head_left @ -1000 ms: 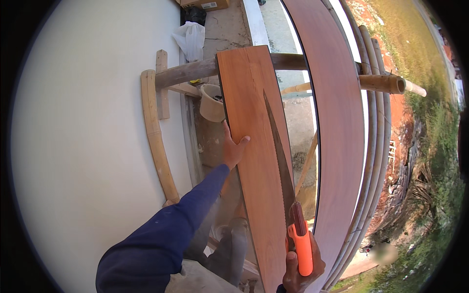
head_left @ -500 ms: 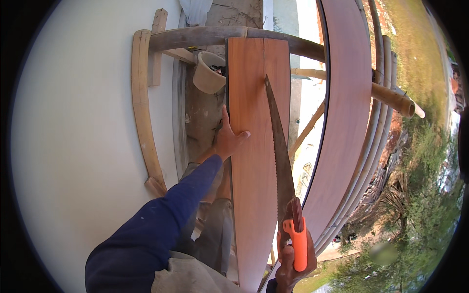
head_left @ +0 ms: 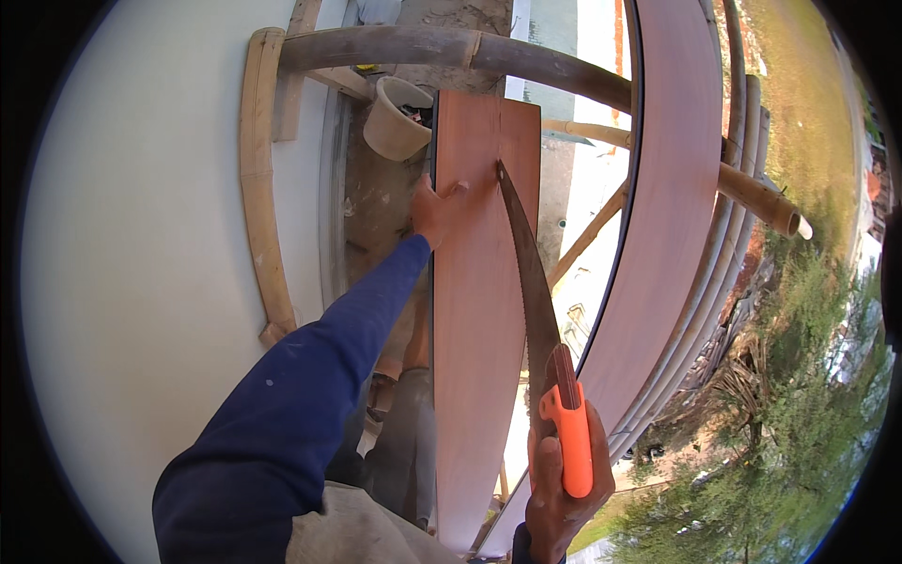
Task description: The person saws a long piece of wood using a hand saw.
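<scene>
A reddish wood-look plank (head_left: 474,357) runs lengthwise in front of me, with a thin line near the middle of its far end. My left hand (head_left: 434,209) is closed round its left edge near that end, thumb on the face. My right hand (head_left: 568,479) grips a handsaw by its orange handle (head_left: 575,437). The long dark toothed blade (head_left: 531,277) lies over the plank, its tip at the lower end of that line.
A second long plank (head_left: 675,169) lies to the right, beside bamboo poles (head_left: 742,254). A bamboo crossbar (head_left: 413,52) spans beyond the plank's end. A pale bucket (head_left: 390,127) sits past my left hand. A white wall (head_left: 132,235) is left; ground with plants (head_left: 789,357) is right.
Both hands have moved up in the view, the left one now nearer the plank's far end. The saw has come up and forward, and the view has shifted, showing more of the crossbar.
</scene>
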